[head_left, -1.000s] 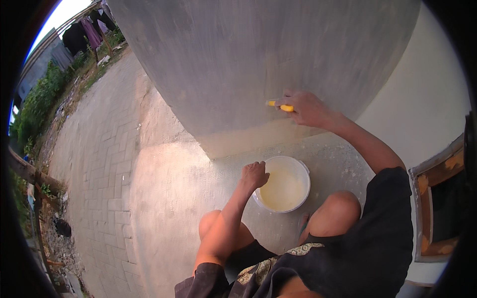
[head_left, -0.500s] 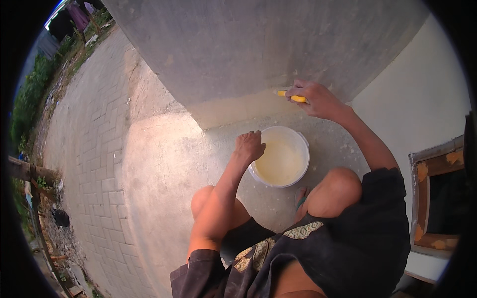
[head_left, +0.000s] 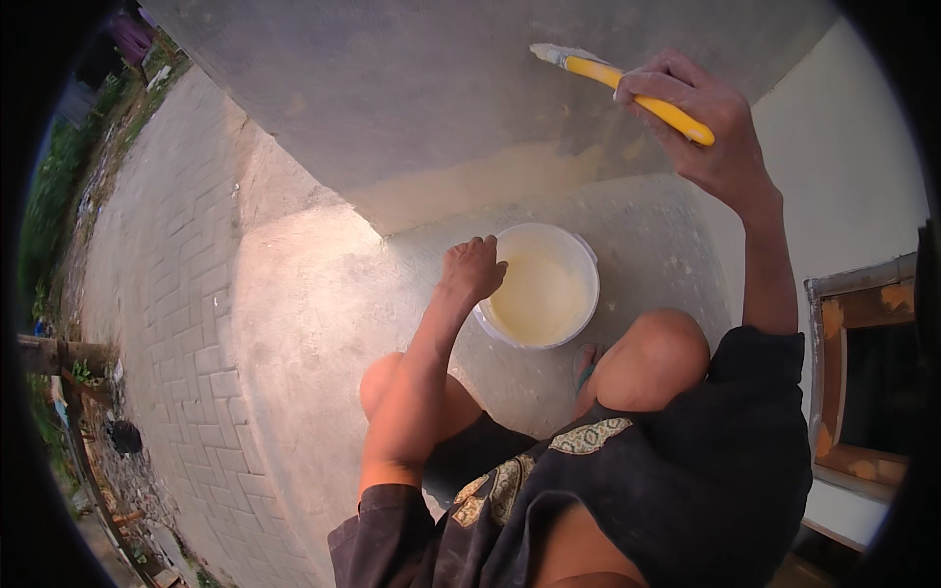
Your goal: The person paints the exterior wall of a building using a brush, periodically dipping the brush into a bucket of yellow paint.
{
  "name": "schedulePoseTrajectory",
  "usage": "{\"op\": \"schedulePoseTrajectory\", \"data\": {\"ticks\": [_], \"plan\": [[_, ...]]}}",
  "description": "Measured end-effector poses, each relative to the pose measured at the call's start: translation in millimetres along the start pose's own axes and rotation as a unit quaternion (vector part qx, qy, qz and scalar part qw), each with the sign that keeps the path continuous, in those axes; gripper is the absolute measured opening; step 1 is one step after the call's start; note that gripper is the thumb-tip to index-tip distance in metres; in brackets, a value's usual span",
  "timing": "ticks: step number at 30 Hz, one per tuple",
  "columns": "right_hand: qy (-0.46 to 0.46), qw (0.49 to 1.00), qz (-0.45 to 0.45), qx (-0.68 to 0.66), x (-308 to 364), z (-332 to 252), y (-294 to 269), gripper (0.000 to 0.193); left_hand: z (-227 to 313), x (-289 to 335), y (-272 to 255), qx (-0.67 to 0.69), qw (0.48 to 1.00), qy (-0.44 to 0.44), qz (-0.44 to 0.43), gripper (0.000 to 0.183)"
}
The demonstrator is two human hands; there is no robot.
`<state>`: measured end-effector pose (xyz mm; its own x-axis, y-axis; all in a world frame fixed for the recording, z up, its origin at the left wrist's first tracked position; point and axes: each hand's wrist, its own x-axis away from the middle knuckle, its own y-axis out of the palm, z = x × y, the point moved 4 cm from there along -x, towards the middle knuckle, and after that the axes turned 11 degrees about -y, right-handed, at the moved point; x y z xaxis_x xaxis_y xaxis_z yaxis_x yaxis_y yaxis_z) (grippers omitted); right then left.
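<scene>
A yellow-handled paintbrush [head_left: 642, 90] is gripped in my right hand [head_left: 708, 122], raised in front of the grey wall [head_left: 412, 88]. Its pale, paint-coated bristles point left, at or close to the wall; I cannot tell whether they touch it. My left hand [head_left: 473, 268] is closed over the left rim of a white bucket [head_left: 594, 284], which stands on the concrete floor. Inside the bucket is a pale cream paint [head_left: 539, 289]. A cream-coloured band [head_left: 441, 191] runs along the wall's bottom edge, with uneven patches toward the right.
A pale wall [head_left: 833, 167] stands at the right, with a wooden-framed opening [head_left: 833, 392] low in it. My knees flank the bucket on the concrete floor [head_left: 304, 323]. A paved path [head_left: 201, 304], then plants and wooden poles, lie to the left.
My right hand has moved up and right with the paintbrush, from the wall's low band to higher on the wall. My left hand stays on the bucket's rim.
</scene>
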<state>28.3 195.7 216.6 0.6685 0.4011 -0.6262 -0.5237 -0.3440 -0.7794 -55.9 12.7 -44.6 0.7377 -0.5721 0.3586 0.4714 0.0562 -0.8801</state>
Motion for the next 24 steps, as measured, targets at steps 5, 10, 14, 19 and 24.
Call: {"op": "schedulePoseTrajectory", "data": {"ticks": [5, 10, 14, 19, 24], "plan": [[0.103, 0.973, -0.206, -0.030, 103, 64, 118, 0.022, 11, -7, 9, -0.014, 1.000, 0.022, -0.010, 0.035], [0.073, 0.979, -0.192, 0.010, 115, 99, 139, 0.018, 3, -5, 14, -0.037, 0.999, -0.013, -0.021, 0.039], [0.104, 0.986, -0.119, 0.046, 68, 77, 59, 0.016, 2, -4, 7, -0.027, 0.999, -0.021, -0.028, 0.039], [0.141, 0.985, -0.092, -0.048, 91, 57, 61, 0.014, 1, -2, 4, -0.030, 0.999, -0.019, -0.023, 0.040], [0.115, 0.972, -0.201, -0.040, 154, 91, 158, 0.015, 9, -7, 11, -0.016, 1.000, -0.005, -0.017, 0.035]]}}
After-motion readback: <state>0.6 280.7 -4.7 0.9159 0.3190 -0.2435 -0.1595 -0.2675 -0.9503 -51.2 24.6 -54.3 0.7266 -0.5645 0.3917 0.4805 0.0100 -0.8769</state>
